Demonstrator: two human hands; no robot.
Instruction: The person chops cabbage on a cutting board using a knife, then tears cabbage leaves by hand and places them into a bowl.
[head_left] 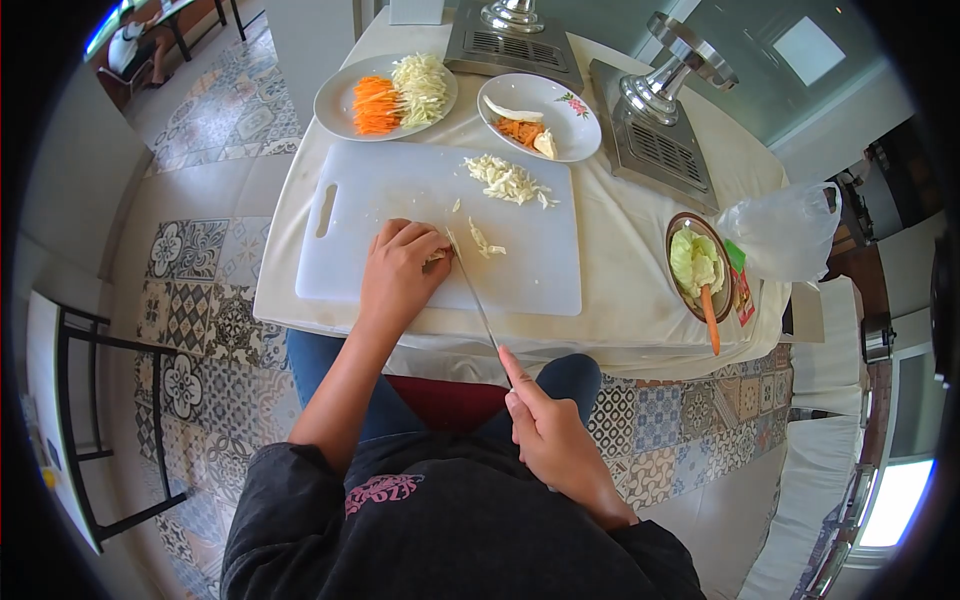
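Observation:
My left hand [405,258] presses down on the white cutting board [350,270], its fingers curled over a small pale vegetable piece [436,258] that is mostly hidden. My right hand [548,425] grips the handle of a kitchen knife [474,290]. The blade points away from me, its front end beside my left fingertips. A few cut slivers [484,240] lie just right of the blade. Farther back on the board is a pile of chopped pale vegetable [508,182].
Behind the board stand a plate [335,112] of carrot strips and pale green shreds and a bowl [573,135] with scraps. To the right, a brown basket [675,270] holds cabbage and a carrot, beside a plastic bag [785,230]. Metal stands [655,140] occupy the back. A person [130,48] sits far left.

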